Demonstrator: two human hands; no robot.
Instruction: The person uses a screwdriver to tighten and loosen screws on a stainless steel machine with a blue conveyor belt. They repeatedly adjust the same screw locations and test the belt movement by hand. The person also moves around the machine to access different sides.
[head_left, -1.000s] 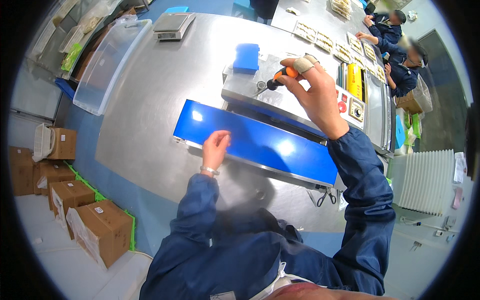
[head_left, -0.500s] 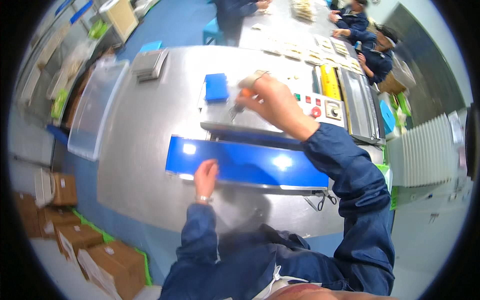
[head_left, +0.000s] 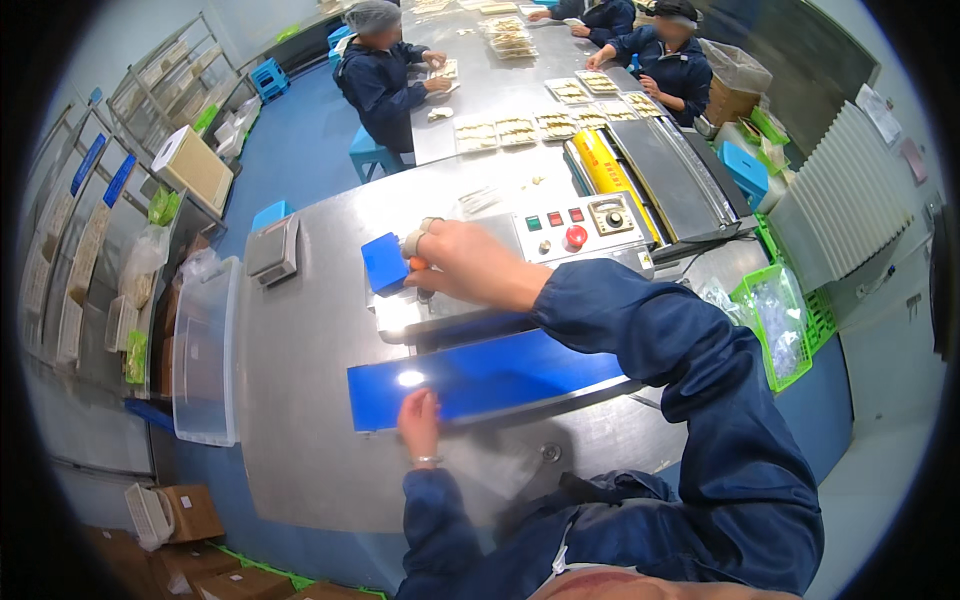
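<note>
The right hand (head_left: 470,262) reaches forward across the long glossy blue conveyor belt (head_left: 490,378) and closes its grip around a small tool with an orange handle (head_left: 418,264), of which only a sliver shows between the taped fingers; the fingers are curled tightly round it, and the tool's tip points down toward the grey metal housing (head_left: 400,315) just behind the belt, beside a small blue rectangular block (head_left: 384,262). Holding the handle upright and close in the fist looks like a way to press or turn straight down into the housing, though the tip itself is too small to make out. The left hand (head_left: 420,425) lies with fingers spread flat at the near edge of the blue belt, holding nothing, and seems placed there to steady the belt or the body while the other arm stretches. So the tool sits inside the right grip, beyond the belt, well apart from the left hand. The belt rests on a brushed steel tabletop (head_left: 300,400), with a control panel of coloured buttons (head_left: 570,225) just right of the working hand.
</note>
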